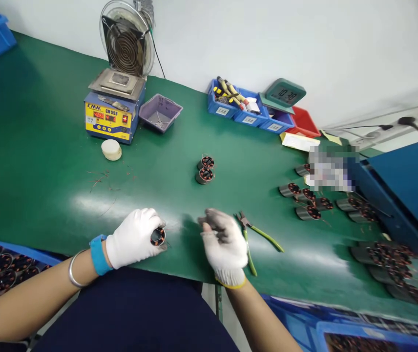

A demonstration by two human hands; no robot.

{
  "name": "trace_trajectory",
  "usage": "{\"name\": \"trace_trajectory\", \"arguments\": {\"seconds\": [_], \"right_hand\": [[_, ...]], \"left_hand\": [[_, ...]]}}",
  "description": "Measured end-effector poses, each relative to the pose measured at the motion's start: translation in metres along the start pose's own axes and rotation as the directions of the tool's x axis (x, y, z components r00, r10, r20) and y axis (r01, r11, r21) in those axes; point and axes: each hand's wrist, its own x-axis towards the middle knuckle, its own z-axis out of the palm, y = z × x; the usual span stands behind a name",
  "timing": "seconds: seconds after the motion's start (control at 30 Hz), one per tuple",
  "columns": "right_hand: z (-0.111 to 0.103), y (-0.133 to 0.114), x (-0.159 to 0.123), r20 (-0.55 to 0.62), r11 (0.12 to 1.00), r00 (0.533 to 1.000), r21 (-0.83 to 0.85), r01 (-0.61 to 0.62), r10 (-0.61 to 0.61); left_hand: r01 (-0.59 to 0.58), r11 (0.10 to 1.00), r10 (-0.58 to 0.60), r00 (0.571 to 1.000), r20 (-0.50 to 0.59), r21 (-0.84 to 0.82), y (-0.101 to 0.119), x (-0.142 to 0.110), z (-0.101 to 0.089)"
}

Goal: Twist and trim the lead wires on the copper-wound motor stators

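My left hand (135, 238), in a white glove, is wrapped round a wire-wound motor stator (158, 236) at the front edge of the bench. Black inside and copper windings show at its open end. Thin wires stick out beside it. To the right, my gloved right hand (227, 242) hovers above the bench with fingers curled in and the thumb close to them; whether anything is between them is hidden. Green-handled cutting pliers (247, 227) lie open on the bench just right of this hand. Two more stators (205, 176) stand together farther back.
A solder pot (110, 110) stands at the back left, beside a purple tray (160, 113) and a round white block (111, 150). Wire scraps (101, 181) lie nearby. Blue tool bins (221, 108) line the wall. More stators (307, 212) are grouped at the right.
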Motion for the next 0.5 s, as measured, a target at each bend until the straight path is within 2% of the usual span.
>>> {"name": "trace_trajectory", "arguments": {"seconds": [0.03,0.07,0.13,0.2,0.23,0.3,0.37,0.43,0.5], "right_hand": [[-0.002,-0.003,0.004,0.007,0.984,0.991,-0.121,0.134,-0.134],[-0.002,-0.007,0.008,0.104,0.935,0.960,-0.221,0.277,-0.260],[0.004,-0.018,0.018,0.399,0.803,0.831,-0.296,0.517,-0.387],[0.015,-0.027,0.026,0.597,0.698,0.699,-0.300,0.650,-0.394],[0.020,-0.028,0.030,0.652,0.656,0.655,-0.308,0.689,-0.383],[0.020,-0.026,0.037,0.709,0.588,0.603,-0.326,0.740,-0.365],[0.009,-0.019,0.042,0.733,0.531,0.583,-0.357,0.769,-0.351],[-0.008,-0.013,0.045,0.698,0.506,0.624,-0.420,0.754,-0.352],[-0.019,-0.013,0.041,0.635,0.533,0.667,-0.435,0.725,-0.389]], "left_hand": [[0.018,1.000,-0.018,1.000,-0.006,-0.019,0.000,0.000,0.000],[0.040,0.998,-0.040,0.999,-0.009,-0.042,0.000,0.000,-0.001],[0.088,0.993,-0.089,0.996,-0.004,-0.079,0.001,0.000,-0.003],[0.126,0.987,-0.126,0.992,0.007,-0.095,0.003,0.001,-0.006],[0.131,0.987,-0.130,0.991,0.015,-0.094,0.004,0.001,-0.007],[0.125,0.989,-0.123,0.992,0.030,-0.078,0.004,0.001,-0.008],[0.122,0.991,-0.119,0.992,0.046,-0.056,0.003,0.000,-0.008],[0.139,0.989,-0.136,0.989,0.055,-0.043,0.001,0.000,-0.008],[0.164,0.986,-0.162,0.985,0.053,-0.042,-0.001,0.000,-0.006]]}}
